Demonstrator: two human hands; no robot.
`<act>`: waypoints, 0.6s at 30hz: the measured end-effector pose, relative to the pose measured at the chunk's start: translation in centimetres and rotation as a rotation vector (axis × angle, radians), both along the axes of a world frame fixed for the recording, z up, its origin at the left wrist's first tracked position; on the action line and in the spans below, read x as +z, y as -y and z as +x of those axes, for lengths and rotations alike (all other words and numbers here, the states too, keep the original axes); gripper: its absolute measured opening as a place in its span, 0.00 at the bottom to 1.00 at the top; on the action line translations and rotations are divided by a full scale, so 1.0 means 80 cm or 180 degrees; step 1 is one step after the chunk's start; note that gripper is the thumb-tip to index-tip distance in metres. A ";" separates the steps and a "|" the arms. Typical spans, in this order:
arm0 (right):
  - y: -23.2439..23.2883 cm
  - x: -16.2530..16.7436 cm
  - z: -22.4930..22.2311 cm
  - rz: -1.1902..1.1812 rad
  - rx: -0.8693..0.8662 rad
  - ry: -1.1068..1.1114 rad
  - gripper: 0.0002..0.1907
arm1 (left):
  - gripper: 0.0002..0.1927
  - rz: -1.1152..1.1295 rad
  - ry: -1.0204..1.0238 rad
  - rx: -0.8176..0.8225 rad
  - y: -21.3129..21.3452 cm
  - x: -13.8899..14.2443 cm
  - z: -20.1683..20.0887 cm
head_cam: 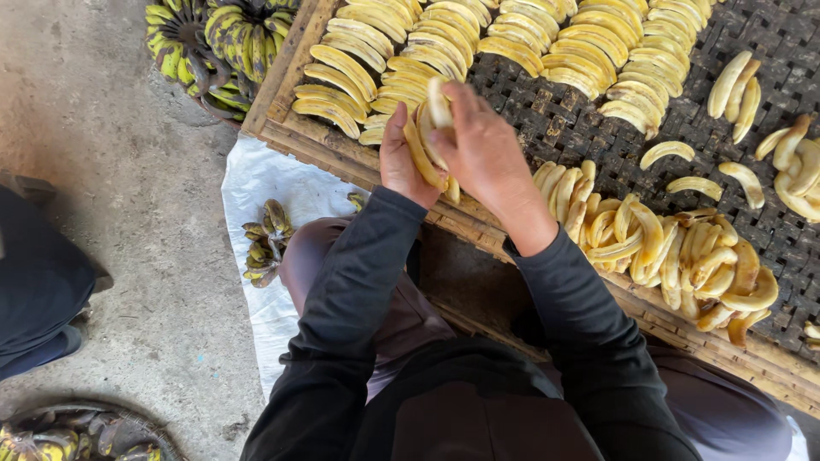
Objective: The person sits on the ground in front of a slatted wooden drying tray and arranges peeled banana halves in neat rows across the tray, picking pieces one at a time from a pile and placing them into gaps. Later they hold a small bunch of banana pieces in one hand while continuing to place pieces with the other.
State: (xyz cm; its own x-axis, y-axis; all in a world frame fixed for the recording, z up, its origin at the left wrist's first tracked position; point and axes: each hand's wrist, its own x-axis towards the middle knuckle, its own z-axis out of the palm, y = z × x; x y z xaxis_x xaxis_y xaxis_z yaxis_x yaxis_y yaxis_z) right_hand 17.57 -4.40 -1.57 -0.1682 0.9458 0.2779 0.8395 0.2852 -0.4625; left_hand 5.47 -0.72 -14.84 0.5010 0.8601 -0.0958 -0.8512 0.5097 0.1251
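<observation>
Head view, looking down. Landmark: woven bamboo drying tray (547, 119), dark lattice w/ pale wooden frame, running diagonally across upper right.

Left hand (400, 158): raised over the tray's near edge, fingers curled shut around a small stack of peeled bananas (424, 147), pale yellow, held upright against the palm.

Right hand (487, 149): just beside the left, touching the same stack. Fingers (461, 101) pinched closed on the top peeled banana (439, 101), thumb side hidden; exact grip underneath cannot be told.

On the tray, far side from the hands: peeled bananas in neat overlapping rows (478, 38), approx. several ranks, covering the upper-left part of the lattice. Near edge, right of the hands: loose heap of peeled bananas (675, 252), unsorted, resting against the frame. Far right of the tray: a few scattered singles and small clusters (739, 85), well apart from the rows.

Off the tray, left corner: bunches of unpeeled bananas (213, 43), green-yellow w/ black blotches, on the concrete floor (111, 196). Below the tray's near edge: white plastic sheet (265, 196) on the floor, carrying a pile of dark banana peels (265, 243). Bottom-left corner: basket of more blotched unpeeled fruit (77, 435), partly cut off.

Person's sleeves dark, long; lap in grey-mauve cloth below the tray edge. Dark-clothed second person (38, 282) at left margin, hands not visible.
</observation>
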 end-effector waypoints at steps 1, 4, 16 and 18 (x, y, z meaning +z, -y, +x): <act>0.000 0.004 -0.004 0.0204 0.0233 0.0018 0.26 | 0.27 -0.0077 -0.0034 0.0045 0.000 0.003 0.000; 0.000 0.009 0.018 -0.0262 -0.0139 -0.0588 0.15 | 0.26 -0.0323 -0.0150 0.0175 -0.005 0.018 -0.007; 0.040 -0.110 -0.004 0.0165 -0.0266 0.0289 0.26 | 0.28 -0.0298 -0.0075 0.0555 -0.010 0.071 -0.062; 0.037 -0.120 -0.013 0.0376 -0.0281 0.0422 0.21 | 0.28 -0.0368 -0.0062 0.0612 -0.011 0.070 -0.064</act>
